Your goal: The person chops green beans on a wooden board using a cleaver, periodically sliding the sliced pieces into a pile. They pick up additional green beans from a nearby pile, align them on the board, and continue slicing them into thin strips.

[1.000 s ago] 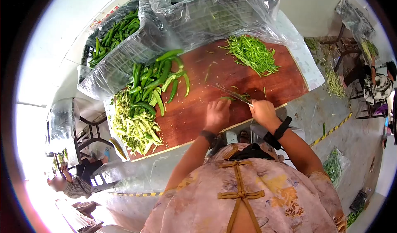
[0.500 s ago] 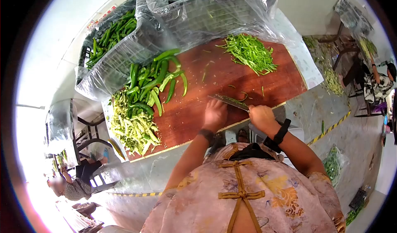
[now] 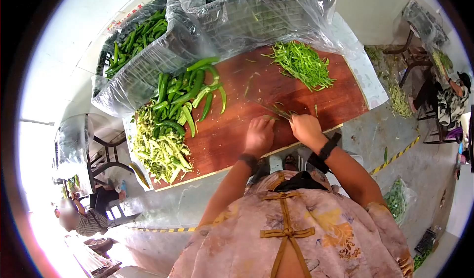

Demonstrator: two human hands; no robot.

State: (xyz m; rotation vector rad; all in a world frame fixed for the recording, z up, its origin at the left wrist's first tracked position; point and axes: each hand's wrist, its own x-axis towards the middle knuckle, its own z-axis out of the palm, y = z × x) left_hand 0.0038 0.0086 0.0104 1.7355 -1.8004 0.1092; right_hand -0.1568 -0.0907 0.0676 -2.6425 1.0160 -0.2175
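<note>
My right hand [image 3: 307, 130] is closed around the handle of a knife [image 3: 279, 111], its blade tilted on edge over the near part of a red-brown board [image 3: 232, 140]. Just left of the blade, my left hand [image 3: 259, 136] has its fingers curled down at the board, slightly blurred. A small green bit, seemingly a piece of green pepper, shows at its fingertips. Thin green strips lie around the blade. Farther back sits a pile of shredded green pepper [image 3: 305, 66]. To the left are long green peppers [image 3: 180, 93], some split open, above a heap of pale pepper cores [image 3: 160, 152].
Plastic-lined crates stand along the board's far side; the left crate [image 3: 143, 75] holds whole green peppers [image 3: 140, 38]. A bag of greens [image 3: 396, 199] lies on the floor at right, near yellow-black tape [image 3: 395, 154]. Other people sit at the far left and far right.
The knife has turned from showing its flat side to standing more on edge. My right hand has shifted slightly up and right; my left hand stays beside the blade.
</note>
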